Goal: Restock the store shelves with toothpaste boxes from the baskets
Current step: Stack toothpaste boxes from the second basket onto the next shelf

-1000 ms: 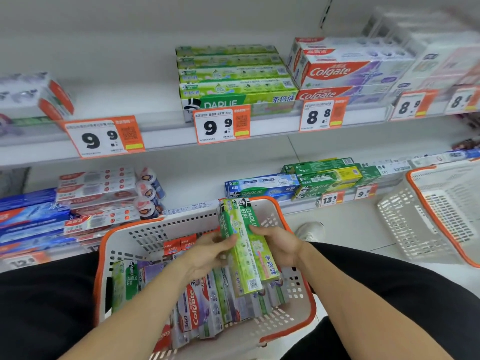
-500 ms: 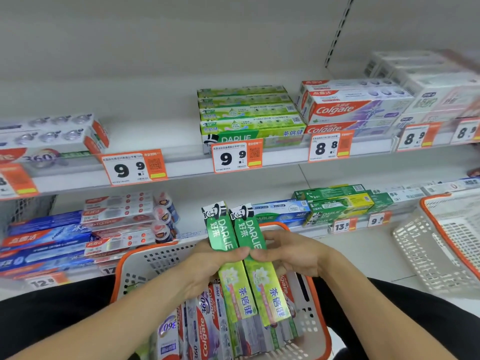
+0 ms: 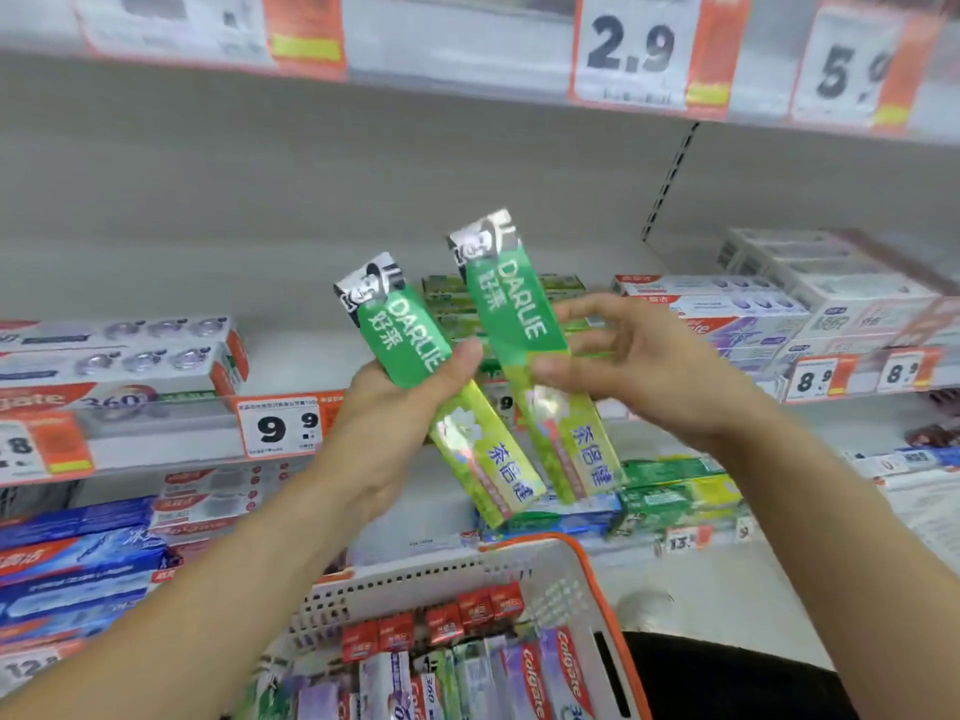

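Note:
Two green Darlie toothpaste boxes are raised in front of the middle shelf. My left hand grips the left Darlie box with the thumb across its front. My right hand pinches the right Darlie box between thumb and fingers, the other fingers spread. Both boxes tilt with their tops to the upper left. Behind them a stack of matching Darlie boxes lies on the shelf. Below, the white basket with orange rim holds several Colgate and other toothpaste boxes.
Colgate boxes fill the shelf at the left, white and purple Colgate packs at the right. Orange price tags line the shelf edges. The lower shelf carries blue boxes and green boxes.
Both hands have lifted the two Darlie boxes out of the basket up to the middle shelf's height and moved them apart, one box in each hand. The view has tilted upward.

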The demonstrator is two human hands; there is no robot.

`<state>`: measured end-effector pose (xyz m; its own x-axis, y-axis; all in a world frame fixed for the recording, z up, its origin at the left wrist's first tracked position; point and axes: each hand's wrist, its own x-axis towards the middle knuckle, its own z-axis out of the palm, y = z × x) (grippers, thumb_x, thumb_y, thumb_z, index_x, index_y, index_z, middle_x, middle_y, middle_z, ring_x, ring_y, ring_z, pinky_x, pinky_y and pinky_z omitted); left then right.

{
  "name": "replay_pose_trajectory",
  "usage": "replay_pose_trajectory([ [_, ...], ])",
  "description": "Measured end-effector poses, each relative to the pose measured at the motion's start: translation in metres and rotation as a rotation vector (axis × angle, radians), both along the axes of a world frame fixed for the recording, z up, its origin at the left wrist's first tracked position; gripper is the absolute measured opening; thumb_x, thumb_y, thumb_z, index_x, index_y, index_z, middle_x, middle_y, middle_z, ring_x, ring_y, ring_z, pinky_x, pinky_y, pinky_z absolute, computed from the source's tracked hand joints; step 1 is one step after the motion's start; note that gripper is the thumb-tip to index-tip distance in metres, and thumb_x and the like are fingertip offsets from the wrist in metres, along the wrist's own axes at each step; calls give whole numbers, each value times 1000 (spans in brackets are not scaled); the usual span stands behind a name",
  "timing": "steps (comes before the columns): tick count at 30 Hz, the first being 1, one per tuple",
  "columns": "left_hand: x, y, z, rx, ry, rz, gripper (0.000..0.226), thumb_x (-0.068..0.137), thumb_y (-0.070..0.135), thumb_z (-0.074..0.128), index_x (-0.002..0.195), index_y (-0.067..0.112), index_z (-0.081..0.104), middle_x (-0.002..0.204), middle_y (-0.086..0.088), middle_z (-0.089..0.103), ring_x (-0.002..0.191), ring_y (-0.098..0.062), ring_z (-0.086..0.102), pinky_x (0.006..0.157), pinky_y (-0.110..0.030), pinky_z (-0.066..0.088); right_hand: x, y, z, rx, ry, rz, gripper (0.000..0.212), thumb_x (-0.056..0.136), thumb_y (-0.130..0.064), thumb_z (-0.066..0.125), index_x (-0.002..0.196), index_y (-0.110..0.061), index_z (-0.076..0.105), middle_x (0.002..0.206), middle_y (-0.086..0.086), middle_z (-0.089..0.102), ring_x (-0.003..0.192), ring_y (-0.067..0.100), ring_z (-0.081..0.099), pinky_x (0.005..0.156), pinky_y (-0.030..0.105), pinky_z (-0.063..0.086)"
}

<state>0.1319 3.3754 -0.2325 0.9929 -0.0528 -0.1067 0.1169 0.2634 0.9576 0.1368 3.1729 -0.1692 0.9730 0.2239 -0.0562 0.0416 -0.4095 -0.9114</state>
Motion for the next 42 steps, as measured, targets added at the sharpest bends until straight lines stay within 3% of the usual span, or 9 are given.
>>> replay_pose_trajectory([
  [4,27,20,0,-127,27,175,33,79,44,69,91,14,64,86,-7,70,83,-23,68,91,-46,54,75,25,42,-325,-347,-72,57,72,-30,88,122,-28,61,103,1,68,86,13,67,84,35,57],
  [8,36,35,-11,-193,59,262,22,91,36,65,91,16,57,69,1,64,63,-14,65,66,-33,56,156,48,52,-679,-433,-28,57,83,-22,77,134,-27,53,122,3,60,102,15,57,80,23,40],
  [16,51,39,-18,-174,-10,296,42,72,46,74,92,11,59,79,-7,61,81,-25,63,86,-58,55,262,41,0,-1024,-16,213,62,76,-19,85,128,-35,56,127,2,63,110,24,60,100,41,47],
  [21,64,37,-16,-227,-21,339,23,86,34,72,87,15,59,78,-2,61,78,-18,62,83,-44,55,266,37,-11,-1001,157,297,46,89,-28,73,133,-31,58,137,-2,54,128,24,49,106,40,40],
  [25,69,38,-12,-251,-30,359,19,88,29,71,93,14,61,77,2,64,73,-14,65,73,-36,59,247,39,-12,-1030,-93,276,47,95,-40,64,139,-27,54,143,-1,53,131,20,48,112,34,35],
  [29,73,36,-8,-308,-50,349,34,78,31,73,103,12,61,79,1,69,74,-15,68,75,-39,61,183,54,-1,-393,-257,245,29,95,-32,66,121,-19,67,114,-2,71,106,17,68,95,24,52],
  [34,73,25,3,-335,-117,318,34,79,33,69,100,9,60,83,-2,70,81,-18,70,79,-41,60,125,51,4,-348,-33,528,55,80,-26,81,131,-23,58,109,-2,72,101,18,70,92,28,54],
  [37,77,24,3,-187,-156,253,40,80,38,71,110,12,64,107,0,74,104,-17,70,100,-47,51,131,36,10,-395,-154,432,57,80,-19,82,132,-20,59,111,-3,71,96,3,68,89,17,50],
  [42,96,33,-11,338,-202,372,71,88,26,74,144,17,32,133,-2,54,118,-13,57,97,-26,43,174,-2,30,-547,-355,192,49,83,-11,78,126,-24,59,114,-10,64,102,7,63,82,4,43],
])
